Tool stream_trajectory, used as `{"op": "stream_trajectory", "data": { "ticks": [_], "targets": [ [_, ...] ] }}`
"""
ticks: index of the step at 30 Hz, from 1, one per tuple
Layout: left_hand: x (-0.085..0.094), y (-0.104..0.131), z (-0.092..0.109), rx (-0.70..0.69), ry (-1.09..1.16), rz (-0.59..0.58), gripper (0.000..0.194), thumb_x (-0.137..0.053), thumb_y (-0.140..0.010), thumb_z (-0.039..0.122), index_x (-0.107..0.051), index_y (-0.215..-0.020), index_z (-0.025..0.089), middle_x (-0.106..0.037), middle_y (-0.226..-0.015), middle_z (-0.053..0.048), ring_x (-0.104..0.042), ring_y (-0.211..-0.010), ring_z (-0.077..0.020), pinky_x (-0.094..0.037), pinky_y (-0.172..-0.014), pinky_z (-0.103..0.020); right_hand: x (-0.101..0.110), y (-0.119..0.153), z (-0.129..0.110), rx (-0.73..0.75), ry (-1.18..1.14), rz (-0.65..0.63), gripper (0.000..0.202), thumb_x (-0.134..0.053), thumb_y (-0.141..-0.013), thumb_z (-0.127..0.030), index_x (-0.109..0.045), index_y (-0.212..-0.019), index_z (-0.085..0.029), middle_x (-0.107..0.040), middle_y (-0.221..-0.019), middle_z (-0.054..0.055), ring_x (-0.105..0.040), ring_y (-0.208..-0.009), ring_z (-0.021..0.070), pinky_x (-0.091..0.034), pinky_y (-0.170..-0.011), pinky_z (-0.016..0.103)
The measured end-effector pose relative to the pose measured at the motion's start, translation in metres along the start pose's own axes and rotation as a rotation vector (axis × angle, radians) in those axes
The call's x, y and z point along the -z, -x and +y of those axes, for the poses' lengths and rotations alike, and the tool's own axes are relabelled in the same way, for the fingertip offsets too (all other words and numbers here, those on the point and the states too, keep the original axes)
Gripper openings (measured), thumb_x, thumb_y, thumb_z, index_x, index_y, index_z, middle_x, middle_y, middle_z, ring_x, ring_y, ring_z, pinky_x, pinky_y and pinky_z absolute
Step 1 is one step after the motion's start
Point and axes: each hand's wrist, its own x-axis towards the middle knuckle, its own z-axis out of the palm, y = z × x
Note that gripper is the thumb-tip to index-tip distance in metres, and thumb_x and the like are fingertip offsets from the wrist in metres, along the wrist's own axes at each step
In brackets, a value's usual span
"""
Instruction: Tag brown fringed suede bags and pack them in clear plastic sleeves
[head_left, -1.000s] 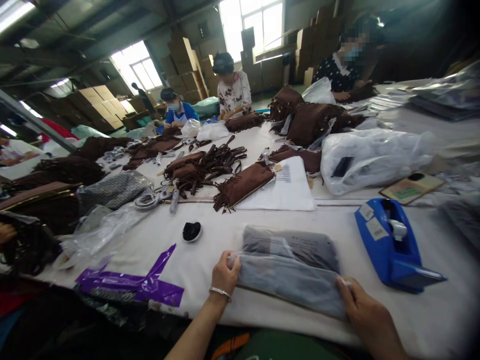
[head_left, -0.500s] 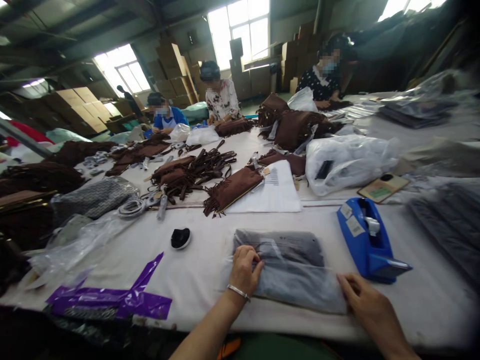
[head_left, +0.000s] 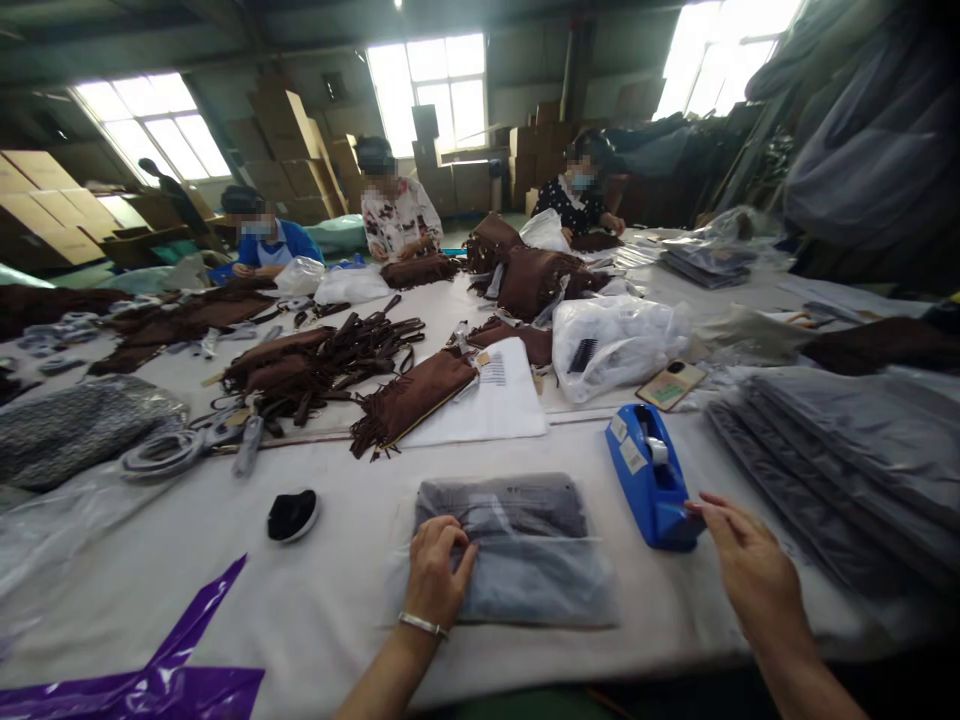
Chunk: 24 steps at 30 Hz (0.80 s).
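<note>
A dark grey item in a clear plastic bag (head_left: 525,570) lies flat on the white-covered table. My left hand (head_left: 439,570) rests on the bag's left part, its fingers bent and somewhat apart, holding nothing. Right of the bag stands a blue tape dispenser (head_left: 645,485) with a roll of tape in it. My right hand (head_left: 739,545) is at the dispenser's front end, thumb and fingers pinched together there; whatever is between the fingertips is too small to make out.
Stacked grey bagged items (head_left: 847,470) lie to the right. A phone (head_left: 670,385) is behind the dispenser. Brown fringed bags (head_left: 431,390) and a white plastic bundle (head_left: 615,345) lie farther back. A black round object (head_left: 292,515) and purple tape (head_left: 180,640) are left. Several people sit across the table.
My right hand has left the bag's right edge and moved to the front of the tape dispenser. My left hand stays on the bag. The view has turned right.
</note>
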Motion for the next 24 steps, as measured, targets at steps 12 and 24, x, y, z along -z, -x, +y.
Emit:
{"op": "stream_trajectory", "data": {
  "ticks": [12,24],
  "targets": [
    [-0.001,-0.001,-0.001,-0.002,-0.007,0.011,0.006,-0.055,-0.086,0.024,-0.054,-0.082,0.019,-0.055,-0.100,-0.007,-0.050,-0.100,-0.0256,-0.039,-0.089,-0.044,0.009,0.005,0.054,0.259,0.310,0.025,0.047,-0.039,-0.079,-0.058,-0.065,-0.081,-0.019,-0.061,-0.107,0.010,-0.050,-0.112,0.0284,-0.031,-0.103,0.046],
    [-0.001,-0.001,-0.002,-0.001,0.020,0.023,0.008,-0.057,-0.085,0.024,-0.054,-0.080,0.019,-0.056,-0.098,-0.007,-0.051,-0.097,-0.0253,-0.040,-0.088,-0.044,0.010,-0.007,-0.013,0.009,-0.062,-0.083,0.060,-0.055,-0.079,-0.056,-0.046,-0.131,-0.027,-0.066,-0.097,0.003,-0.057,-0.105,0.0234,-0.037,-0.101,0.042]
  ]
}}
